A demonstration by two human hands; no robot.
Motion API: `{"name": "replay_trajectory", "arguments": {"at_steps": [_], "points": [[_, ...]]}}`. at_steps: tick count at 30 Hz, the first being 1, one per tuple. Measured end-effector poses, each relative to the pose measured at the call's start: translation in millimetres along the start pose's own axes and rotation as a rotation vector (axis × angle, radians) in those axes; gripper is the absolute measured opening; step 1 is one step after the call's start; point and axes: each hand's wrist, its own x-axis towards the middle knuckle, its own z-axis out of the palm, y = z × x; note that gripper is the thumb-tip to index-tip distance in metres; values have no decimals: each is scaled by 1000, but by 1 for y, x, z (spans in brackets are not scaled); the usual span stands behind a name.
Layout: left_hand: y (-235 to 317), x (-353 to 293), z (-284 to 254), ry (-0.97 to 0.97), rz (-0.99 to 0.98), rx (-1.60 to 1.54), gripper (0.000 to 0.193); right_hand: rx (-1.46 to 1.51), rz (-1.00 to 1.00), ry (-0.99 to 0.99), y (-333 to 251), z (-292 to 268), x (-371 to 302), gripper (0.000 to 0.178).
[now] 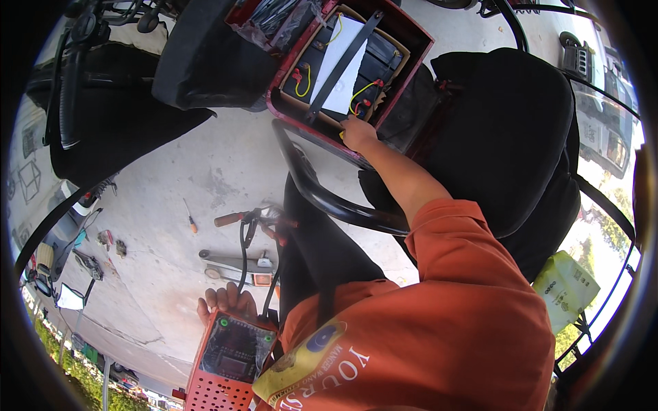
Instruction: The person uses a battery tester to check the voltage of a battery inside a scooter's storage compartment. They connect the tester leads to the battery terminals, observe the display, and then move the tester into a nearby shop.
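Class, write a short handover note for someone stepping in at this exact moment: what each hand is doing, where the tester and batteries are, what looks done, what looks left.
Left hand: grips the top edge of the red battery tester, held low by the body.
Right hand: reaches into the open red battery compartment, fingertips at the near edge by the yellow wires; it seems to hold no tool.
Batteries: in place under a black strap and white sheet.
Done: compartment open, tester in hand.
Left: its black leads hang loose; no connection to the batteries is visible.
Screwdriver lies on the concrete floor.
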Motion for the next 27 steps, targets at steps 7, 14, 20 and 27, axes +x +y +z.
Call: {"name": "replay_trajectory", "arguments": {"at_steps": [7,14,20,27], "points": [[-8,2,-6,-14,-5,-35,33,26,-11,-74,6,2,-3,47],[-11,4,-8,-9,-16,-106,33,76,-50,-98,13,10,-1,54],[-8,8,1,42,-15,-126,32,38,-32,-192,12,9,4,55],[-3,11,8,-6,19,-59,34,-63,-100,-229,14,6,17,54]]}}
